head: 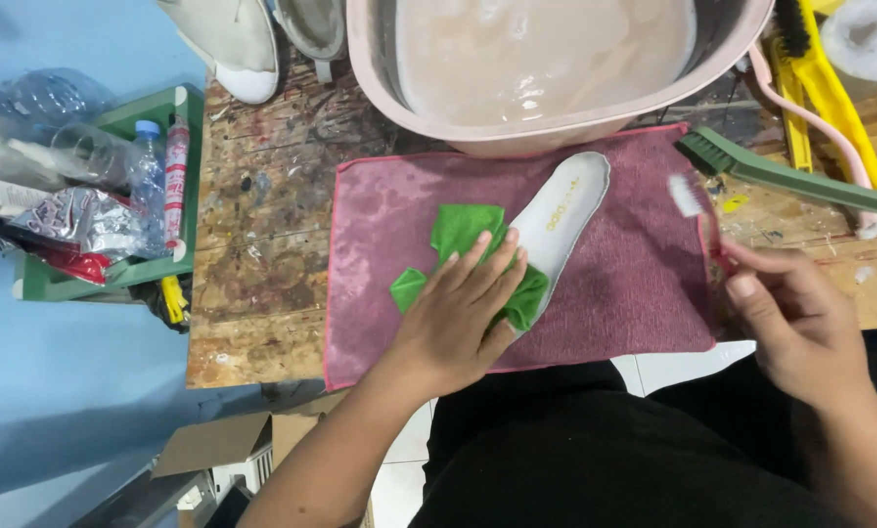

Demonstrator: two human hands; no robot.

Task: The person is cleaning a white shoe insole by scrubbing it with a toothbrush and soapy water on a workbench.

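Insole (565, 210): lies flat on the dark red towel (644, 293), long way slanting from near-left to far-right.
Left hand (458, 313): fingers spread flat, pressing the green cloth (463, 235) onto the insole's near end.
Right hand (800, 323): pinches a small brush (697, 210) at the towel's right edge.
Nearer hand: left.
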